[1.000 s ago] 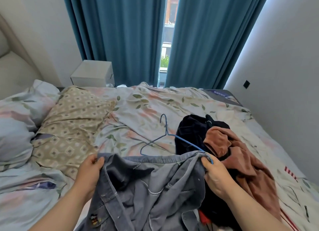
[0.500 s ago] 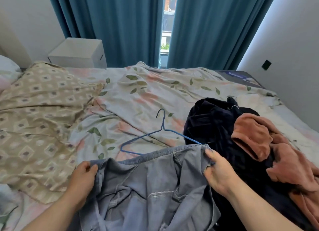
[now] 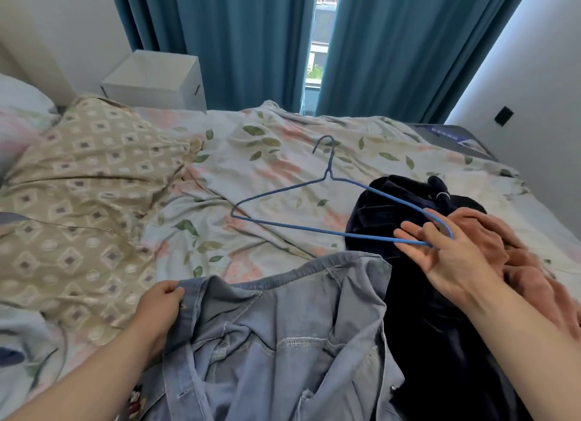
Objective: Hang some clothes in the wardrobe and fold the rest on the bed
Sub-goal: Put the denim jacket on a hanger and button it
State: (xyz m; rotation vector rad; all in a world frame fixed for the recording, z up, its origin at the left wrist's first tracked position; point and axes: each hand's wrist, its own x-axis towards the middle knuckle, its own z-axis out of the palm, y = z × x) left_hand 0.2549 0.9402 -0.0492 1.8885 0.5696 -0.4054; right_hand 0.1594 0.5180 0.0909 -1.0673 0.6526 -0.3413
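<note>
The bed (image 3: 283, 156), under a leaf-print sheet, stood before teal curtains (image 3: 245, 43) with a white nightstand (image 3: 154, 78) beside them. The left hand (image 3: 158, 307) pinched the denim shirt (image 3: 283, 342) by its collar at the bed's near edge. The right hand (image 3: 446, 257), fingers spread straight, touched the blue wire hanger (image 3: 314, 229) lying partly on dark clothes (image 3: 386, 213).

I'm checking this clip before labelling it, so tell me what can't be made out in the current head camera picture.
- Wardrobe: nowhere in the head view, beyond the frame.
- Denim shirt: lower part cut off by the bottom edge.
- Right hand: at the blue hanger, but whether its fingers grip the wire is unclear, blurred by motion.
- Dark garment: type unclear, bunched and partly under the rust-coloured garment.
- Left hand: fingertips hidden inside the shirt's edge.
</note>
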